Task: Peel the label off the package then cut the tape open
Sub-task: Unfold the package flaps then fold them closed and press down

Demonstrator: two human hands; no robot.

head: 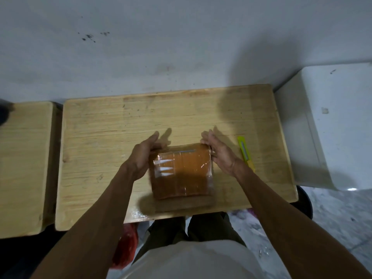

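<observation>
A brown cardboard package [182, 172] wrapped in shiny clear tape sits a little above the wooden table [104, 137], near its front edge. My left hand [144, 156] holds the package's left side, fingers curled round its far left corner. My right hand [218, 152] grips the right side, fingertips over the far right corner. A yellow utility knife [245, 153] lies on the table just right of my right hand. No label is visible on the top face.
A second wooden table [24, 168] stands to the left. A white box-like object [332, 125] stands on the right against the wall. Something red [125, 246] lies on the floor under the table's front edge.
</observation>
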